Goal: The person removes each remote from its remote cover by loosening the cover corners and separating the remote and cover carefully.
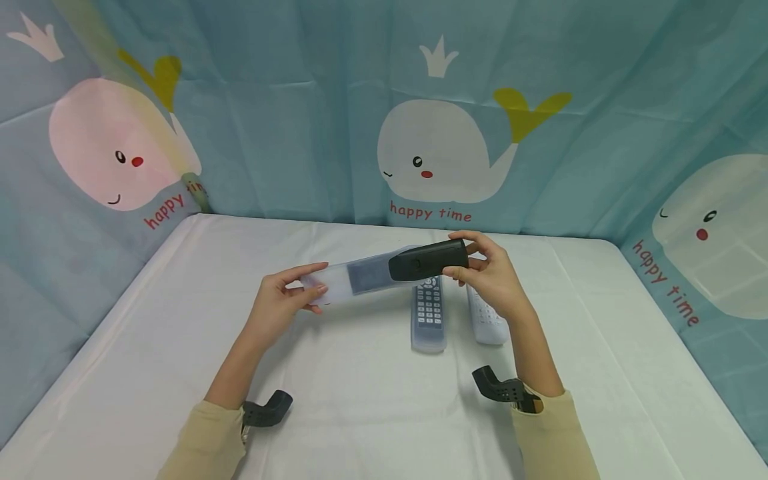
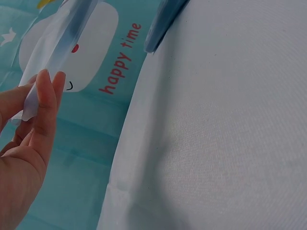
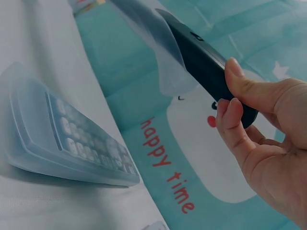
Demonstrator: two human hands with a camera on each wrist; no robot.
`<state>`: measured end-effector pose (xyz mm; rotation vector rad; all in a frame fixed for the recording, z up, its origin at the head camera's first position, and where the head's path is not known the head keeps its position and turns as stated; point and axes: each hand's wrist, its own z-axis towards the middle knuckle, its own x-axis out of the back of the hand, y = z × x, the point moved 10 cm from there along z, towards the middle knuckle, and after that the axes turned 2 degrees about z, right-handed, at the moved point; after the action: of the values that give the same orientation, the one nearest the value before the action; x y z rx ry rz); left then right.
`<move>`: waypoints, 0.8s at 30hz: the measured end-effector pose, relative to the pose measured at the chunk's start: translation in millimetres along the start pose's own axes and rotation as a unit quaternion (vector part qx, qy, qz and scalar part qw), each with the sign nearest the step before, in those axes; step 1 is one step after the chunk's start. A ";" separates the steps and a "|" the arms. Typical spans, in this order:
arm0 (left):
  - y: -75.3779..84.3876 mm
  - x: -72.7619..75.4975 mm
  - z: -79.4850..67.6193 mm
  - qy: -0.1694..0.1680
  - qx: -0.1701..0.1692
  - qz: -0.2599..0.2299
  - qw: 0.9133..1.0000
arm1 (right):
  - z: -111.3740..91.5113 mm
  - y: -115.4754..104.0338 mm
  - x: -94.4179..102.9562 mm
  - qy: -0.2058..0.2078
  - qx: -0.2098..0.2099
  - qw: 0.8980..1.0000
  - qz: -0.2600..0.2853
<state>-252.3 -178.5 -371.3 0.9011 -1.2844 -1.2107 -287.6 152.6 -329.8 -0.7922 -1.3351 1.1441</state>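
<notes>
A black remote control [image 1: 429, 260] is slipped partway into a clear, soft sleeve [image 1: 330, 285], raised over the table. My right hand [image 1: 492, 280] grips the uncovered end of the remote between thumb and fingers. At the other side, my left hand [image 1: 282, 297] pinches the closed-looking left end of the sleeve, thumb in front and fingers behind. In the right wrist view the sleeve's loose edge [image 3: 173, 79] flares around the dark remote. Through the sleeve a darker stretch [image 1: 369, 272] shows near its middle.
Below the raised remote lies a dark-keyed remote in a translucent cover [image 1: 429, 320]. A white remote [image 1: 487, 320] lies to its right, partly behind my right wrist. A whale-print curtain [image 1: 336, 133] hangs behind the white-covered table [image 1: 360, 407].
</notes>
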 end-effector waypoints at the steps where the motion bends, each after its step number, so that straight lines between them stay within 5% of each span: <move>1: 0.1 0.1 -0.1 0.000 0.000 0.000 1.000 | -0.1 -0.1 0.1 -0.001 0.001 1.000 0.000; 24: 1.1 9.2 -0.7 0.013 0.001 0.007 1.000 | -1.0 1.2 8.3 0.008 0.003 1.000 0.008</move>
<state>-252.4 -187.4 -368.4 0.9040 -1.2692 -1.1837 -287.8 161.0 -328.5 -0.8087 -1.3139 1.1516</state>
